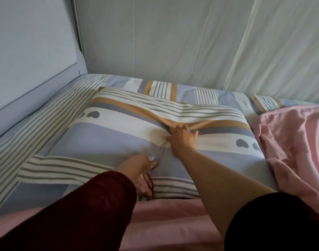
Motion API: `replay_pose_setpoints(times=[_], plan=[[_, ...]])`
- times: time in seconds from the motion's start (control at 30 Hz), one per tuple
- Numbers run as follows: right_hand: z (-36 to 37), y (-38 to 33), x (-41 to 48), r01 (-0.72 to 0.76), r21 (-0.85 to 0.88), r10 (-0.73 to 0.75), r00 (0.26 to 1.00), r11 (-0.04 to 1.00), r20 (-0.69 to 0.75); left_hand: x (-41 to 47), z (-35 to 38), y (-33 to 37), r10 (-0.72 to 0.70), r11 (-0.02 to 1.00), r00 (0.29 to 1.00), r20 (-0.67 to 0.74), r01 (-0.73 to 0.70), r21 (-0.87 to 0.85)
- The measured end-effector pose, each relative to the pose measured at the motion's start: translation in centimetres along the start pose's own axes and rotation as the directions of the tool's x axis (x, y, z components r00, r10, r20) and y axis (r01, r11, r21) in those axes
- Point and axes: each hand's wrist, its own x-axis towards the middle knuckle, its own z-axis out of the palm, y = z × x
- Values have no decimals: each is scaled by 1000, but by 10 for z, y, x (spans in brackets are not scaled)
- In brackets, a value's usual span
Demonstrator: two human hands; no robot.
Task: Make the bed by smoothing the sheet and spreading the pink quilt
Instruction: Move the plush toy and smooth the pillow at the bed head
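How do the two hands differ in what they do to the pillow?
Left hand grips the near edge of the pillow, fingers tucked under; right hand presses spread fingers into its middle. Left arm wears a dark red sleeve; right forearm is bare. Both touch the pillow.

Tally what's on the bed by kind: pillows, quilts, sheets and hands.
pillow: 1 in plain view
pink quilt: 1
striped sheet: 1
hands: 2, the left hand gripping the pillow's near edge and the right hand pressing on its top
Total: 5
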Motion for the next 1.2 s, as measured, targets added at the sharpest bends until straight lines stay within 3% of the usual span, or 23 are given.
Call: replay_pose_setpoints(times=[0.23, 0.33, 0.43, 0.5, 0.57, 0.9, 1.07, 1.2], plan=[[-24, 4, -12, 122, 34, -120, 992, 992, -45, -3, 21, -13, -143, 948, 990, -10, 135, -287], [-52, 4, -21, 154, 60, -148, 984, 986, -94, -12, 33, -17, -120, 919, 991, -64, 86, -385], [-83, 5, -30, 215, 46, -206, 967, 976, -147, -29, 37, -11, -126, 837, 982, -141, 29, -546], [-110, 4, -35, 269, 19, -260, 946, 963, -194, -47, 37, -2, -150, 706, 980, -129, 15, -708], [-142, 0, -42, 332, 9, -318, 910, 943, -266, -73, 33, 9, -84, 611, 985, -151, -69, -788], [-347, -9, -93, 340, -32, -300, 777, 940, -554, -234, -16, 73, 173, 475, 893, -415, -445, -759], [-427, 18, -160, 241, -22, -204, 766, 970, -610, -317, -2, 88, 298, 420, 853, -428, -520, -744], [-466, 65, -228, 135, -36, -129, 776, 990, -618, -381, 36, 102, 375, 444, 859, -348, -496, -747]])
